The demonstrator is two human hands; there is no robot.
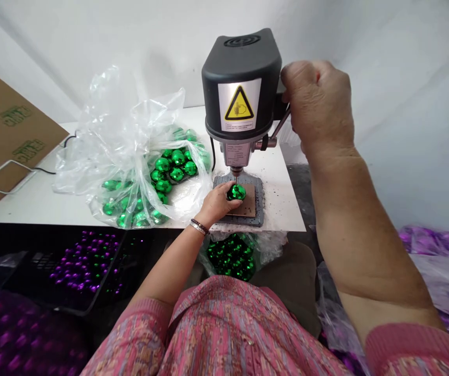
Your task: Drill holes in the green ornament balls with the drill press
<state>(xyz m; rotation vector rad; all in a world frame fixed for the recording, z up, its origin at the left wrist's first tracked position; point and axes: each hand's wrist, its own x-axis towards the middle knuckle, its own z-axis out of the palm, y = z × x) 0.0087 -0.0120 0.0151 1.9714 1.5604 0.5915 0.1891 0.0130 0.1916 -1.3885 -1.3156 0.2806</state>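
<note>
A black drill press (242,68) with a yellow warning sticker stands on the white table. My left hand (217,202) holds a shiny green faceted ball (236,192) between thumb and fingers, on a brown board (249,201) over the grey base. The drill bit points down at the ball's top; whether it has entered the ball I cannot tell. High on the right, my right hand (320,102) is closed round the end of the press's lever (281,125).
An open clear plastic bag (110,130) of green balls lies on the white table (287,206), left of the press. A cardboard box (9,125) stands far left. More green balls (232,256) sit in my lap, with purple balls (83,261) in a black crate below left.
</note>
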